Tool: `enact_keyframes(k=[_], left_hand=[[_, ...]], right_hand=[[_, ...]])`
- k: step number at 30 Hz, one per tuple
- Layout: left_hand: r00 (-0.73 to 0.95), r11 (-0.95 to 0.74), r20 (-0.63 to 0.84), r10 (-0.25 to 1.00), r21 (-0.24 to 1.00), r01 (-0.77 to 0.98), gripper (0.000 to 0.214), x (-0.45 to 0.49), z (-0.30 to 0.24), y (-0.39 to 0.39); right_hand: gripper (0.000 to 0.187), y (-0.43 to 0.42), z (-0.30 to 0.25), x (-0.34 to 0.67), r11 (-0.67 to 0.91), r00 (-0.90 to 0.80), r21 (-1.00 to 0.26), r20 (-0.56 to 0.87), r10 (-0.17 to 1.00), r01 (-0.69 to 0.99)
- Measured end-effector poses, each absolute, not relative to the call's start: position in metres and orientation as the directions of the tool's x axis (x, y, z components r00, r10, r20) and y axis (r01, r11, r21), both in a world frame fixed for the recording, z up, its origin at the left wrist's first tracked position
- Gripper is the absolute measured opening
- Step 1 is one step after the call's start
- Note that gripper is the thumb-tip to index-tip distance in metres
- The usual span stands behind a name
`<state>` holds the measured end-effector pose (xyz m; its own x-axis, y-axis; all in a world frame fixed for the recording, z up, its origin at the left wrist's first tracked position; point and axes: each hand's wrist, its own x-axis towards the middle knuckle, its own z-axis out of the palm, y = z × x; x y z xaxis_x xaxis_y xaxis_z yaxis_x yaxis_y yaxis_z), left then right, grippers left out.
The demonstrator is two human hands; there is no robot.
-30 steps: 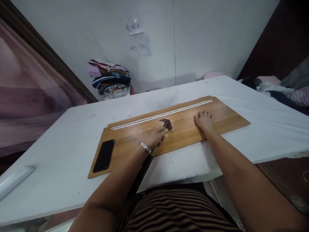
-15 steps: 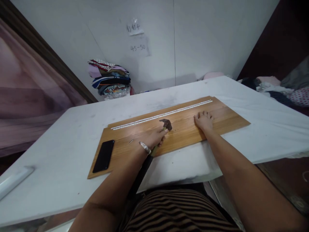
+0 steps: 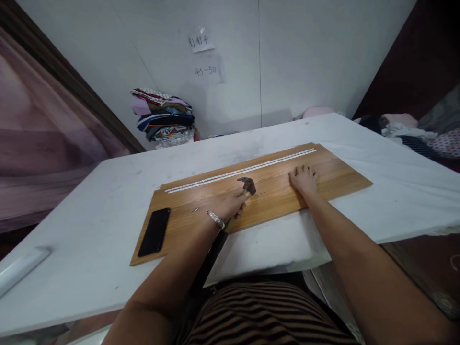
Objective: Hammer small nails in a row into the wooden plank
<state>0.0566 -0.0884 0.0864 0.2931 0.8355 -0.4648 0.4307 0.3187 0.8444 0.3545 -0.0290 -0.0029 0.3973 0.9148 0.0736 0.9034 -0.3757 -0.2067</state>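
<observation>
A long wooden board (image 3: 334, 175) lies across the white table (image 3: 89, 225). My left hand (image 3: 230, 203), with a silver bracelet on the wrist, is closed around the handle of a hammer (image 3: 246, 184) whose dark head rests on the board. My right hand (image 3: 304, 179) lies flat on the board to the right, fingers spread, holding nothing. A white strip (image 3: 240, 170) runs along the board's far edge. A few small dark nails (image 3: 261, 193) lie just right of the hammer head.
A black phone (image 3: 154, 231) lies on the board's left end, with a small metal clip (image 3: 195, 209) beside it. A white tube (image 3: 21, 268) rests at the table's left edge. Folded fabrics (image 3: 163, 117) are stacked against the wall; more clothes (image 3: 413, 129) lie at right.
</observation>
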Motion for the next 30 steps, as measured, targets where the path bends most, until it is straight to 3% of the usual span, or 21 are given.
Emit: enact_keyframes(k=[8,16,25,30], left_hand=[[0.239,0.332,-0.485,0.841,0.812,0.479,0.026,0.059,0.094,-0.094],[0.29,0.325,-0.468,0.835,0.844,0.426,0.022,0.056,0.083,-0.087],[0.228,0.317,-0.487,0.843,0.792,0.522,0.029,0.06,0.095,-0.093],[0.276,0.318,-0.478,0.834,0.825,0.466,0.025,0.059,0.091,-0.091]], right_hand=[[0.055,-0.028,-0.004,0.355,-0.375,0.393,-0.192,0.067,0.917,0.907],[0.055,-0.029,-0.004,0.354,-0.378,0.403,-0.206,0.097,0.91,0.903],[0.056,-0.029,-0.002,0.355,-0.374,0.397,-0.217,0.07,0.915,0.902],[0.056,-0.029,-0.003,0.355,-0.376,0.399,-0.211,0.077,0.914,0.902]])
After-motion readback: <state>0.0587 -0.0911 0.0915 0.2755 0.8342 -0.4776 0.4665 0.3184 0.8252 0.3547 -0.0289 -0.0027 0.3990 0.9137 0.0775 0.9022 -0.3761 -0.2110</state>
